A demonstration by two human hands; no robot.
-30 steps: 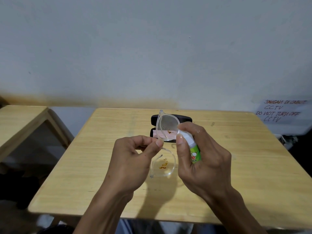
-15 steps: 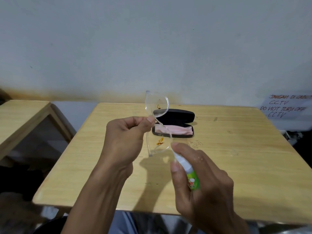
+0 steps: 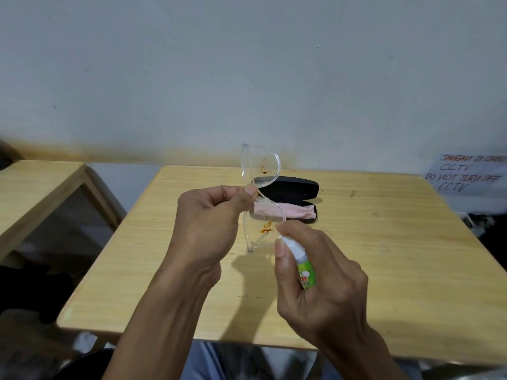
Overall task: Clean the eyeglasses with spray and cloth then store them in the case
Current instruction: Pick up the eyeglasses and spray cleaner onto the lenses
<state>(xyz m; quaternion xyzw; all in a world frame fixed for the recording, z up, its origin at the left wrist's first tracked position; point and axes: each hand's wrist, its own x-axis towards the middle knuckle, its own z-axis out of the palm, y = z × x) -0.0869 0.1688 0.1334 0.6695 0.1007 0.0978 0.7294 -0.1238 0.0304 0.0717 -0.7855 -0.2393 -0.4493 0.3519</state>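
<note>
Since a second ago: glasses lifted and turned upright, off from in front of the case; spray bottle dropped lower, nozzle now by the bottom lens. Likely meaning: upper lens done or skipped, lower lens next; wiping and storing not yet begun.

Left of the case: left hand (image 3: 208, 223), thumb and forefinger pinched shut on the bridge of the glasses (image 3: 260, 198), other fingers curled in. Clear plastic frame, rounded lenses stacked one above the other, orange-brown smears on both, held in the air above the table (image 3: 397, 256) of pale grained wood.

In front of the case: right hand (image 3: 323, 286) wrapped round the spray bottle (image 3: 301, 266), forefinger atop the white nozzle, green label below.

Case (image 3: 295, 187) itself: hard, black, oblong, lid open, soft pink cloth (image 3: 297, 209) folded inside.
</note>
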